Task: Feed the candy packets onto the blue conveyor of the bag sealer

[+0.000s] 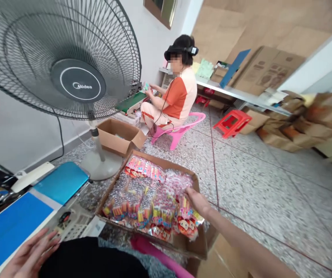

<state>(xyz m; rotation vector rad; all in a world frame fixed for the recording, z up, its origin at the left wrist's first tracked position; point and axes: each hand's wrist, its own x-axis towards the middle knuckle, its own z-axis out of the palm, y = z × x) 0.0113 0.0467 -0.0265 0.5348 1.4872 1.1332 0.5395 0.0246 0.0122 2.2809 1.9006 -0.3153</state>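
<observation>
A shallow cardboard box (196,181) on the floor in front of me holds several clear packets (151,200) of coloured items with red cartoon labels. My right hand (196,200) reaches into the box at its right side, fingers curled down onto a packet there. My left hand (31,255) lies at the lower left with fingers stretched out, resting beside a blue machine (23,220) and a white grille. A dark cloth on my lap (93,258) hides the space between the hands.
A large standing fan (67,58) rises at the left, its base by a small open carton (118,137). Farther back a person in an orange top (177,96) sits on a pink stool. A red stool (231,121), stacked cartons and a shelf stand at the right.
</observation>
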